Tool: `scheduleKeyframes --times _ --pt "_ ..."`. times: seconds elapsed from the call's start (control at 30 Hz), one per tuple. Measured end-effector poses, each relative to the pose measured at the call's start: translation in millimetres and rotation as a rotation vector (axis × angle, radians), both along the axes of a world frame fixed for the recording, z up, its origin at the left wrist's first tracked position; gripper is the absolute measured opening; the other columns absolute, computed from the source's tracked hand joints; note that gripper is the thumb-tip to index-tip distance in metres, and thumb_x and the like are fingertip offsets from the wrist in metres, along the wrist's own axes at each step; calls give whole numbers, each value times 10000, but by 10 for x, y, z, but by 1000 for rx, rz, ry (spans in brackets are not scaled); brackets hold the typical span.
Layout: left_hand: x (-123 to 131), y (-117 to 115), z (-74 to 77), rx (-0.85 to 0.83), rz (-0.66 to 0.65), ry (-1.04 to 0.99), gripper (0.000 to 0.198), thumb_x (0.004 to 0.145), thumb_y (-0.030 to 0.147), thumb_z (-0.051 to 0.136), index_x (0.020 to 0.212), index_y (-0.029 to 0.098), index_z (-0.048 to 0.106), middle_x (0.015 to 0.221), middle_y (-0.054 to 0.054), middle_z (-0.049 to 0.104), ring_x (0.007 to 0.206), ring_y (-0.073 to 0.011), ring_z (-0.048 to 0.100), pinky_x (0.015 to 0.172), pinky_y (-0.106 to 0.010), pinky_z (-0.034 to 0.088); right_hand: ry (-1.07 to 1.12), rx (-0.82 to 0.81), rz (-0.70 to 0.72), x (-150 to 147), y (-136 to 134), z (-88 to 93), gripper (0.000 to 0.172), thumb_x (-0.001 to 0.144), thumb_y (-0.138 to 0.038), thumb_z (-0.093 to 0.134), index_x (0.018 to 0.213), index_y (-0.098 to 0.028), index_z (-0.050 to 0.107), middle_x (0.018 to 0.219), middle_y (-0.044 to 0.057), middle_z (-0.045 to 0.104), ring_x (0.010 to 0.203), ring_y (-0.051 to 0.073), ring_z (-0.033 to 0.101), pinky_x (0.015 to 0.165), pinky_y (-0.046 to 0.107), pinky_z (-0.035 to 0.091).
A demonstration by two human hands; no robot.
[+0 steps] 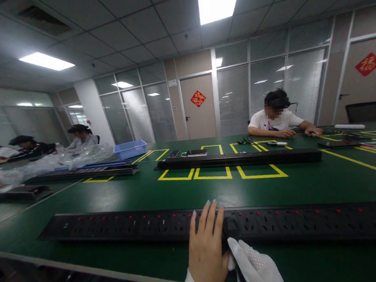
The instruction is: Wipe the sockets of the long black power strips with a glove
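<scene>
A long black power strip (132, 225) lies across the green table in front of me, with a row of sockets and small red lights or switches. My left hand (208, 247), bare, rests on the strip near its middle, fingers stretched out flat. Beside it, my right hand (256, 263) wears a white dotted glove and is closed on a black plug (231, 228). The plug sits against the strip's face; whether its pins are inside a socket is hidden. A dark cord runs down from under the gloved fingers.
Another black power strip (241, 159) lies farther back, with phones (197, 153) behind it. A blue basket (130, 149), plastic wrap (89, 155) and more black strips (84, 173) are at left. A person (276, 117) sits across the table; others sit at far left.
</scene>
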State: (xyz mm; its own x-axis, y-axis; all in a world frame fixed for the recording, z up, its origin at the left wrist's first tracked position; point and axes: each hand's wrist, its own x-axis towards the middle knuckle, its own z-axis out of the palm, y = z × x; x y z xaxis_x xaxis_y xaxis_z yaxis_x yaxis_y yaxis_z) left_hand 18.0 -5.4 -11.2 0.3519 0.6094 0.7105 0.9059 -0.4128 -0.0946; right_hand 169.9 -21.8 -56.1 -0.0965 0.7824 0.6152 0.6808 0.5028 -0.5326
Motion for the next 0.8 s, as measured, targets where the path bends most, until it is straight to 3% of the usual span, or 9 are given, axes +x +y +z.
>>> scheduleKeyframes --times 0.3,0.43,0.6,0.8 --pt "5 2 2 -7 -9 -26 670 815 188 497 1464 230 339 1516 1 376 1381 -212 351 1144 -439 217 -17 -6 40 26 -58 141 590 957 -585 348 1008 -199 791 957 119 777 795 257 763 687 226 587" --pt "4 2 8 -9 -14 -26 676 809 177 486 1465 238 334 1519 10 369 1390 -199 336 1142 -432 210 -136 56 23 39 -65 128 595 987 -514 293 1032 -185 787 952 124 776 740 255 766 647 227 589" --pt "2 18 13 16 -16 -38 650 805 193 495 1442 252 380 1496 10 410 1369 -197 371 1134 -420 225 -318 98 0 54 -31 18 667 1031 -377 137 1127 -139 753 1021 160 745 906 313 733 715 308 601" --pt "3 12 5 -15 -19 -63 676 801 195 508 1455 273 353 1508 17 389 1373 -193 367 1138 -421 228 -521 161 34 121 -43 32 529 991 -216 226 1248 -118 677 1083 195 721 935 307 725 777 323 584"
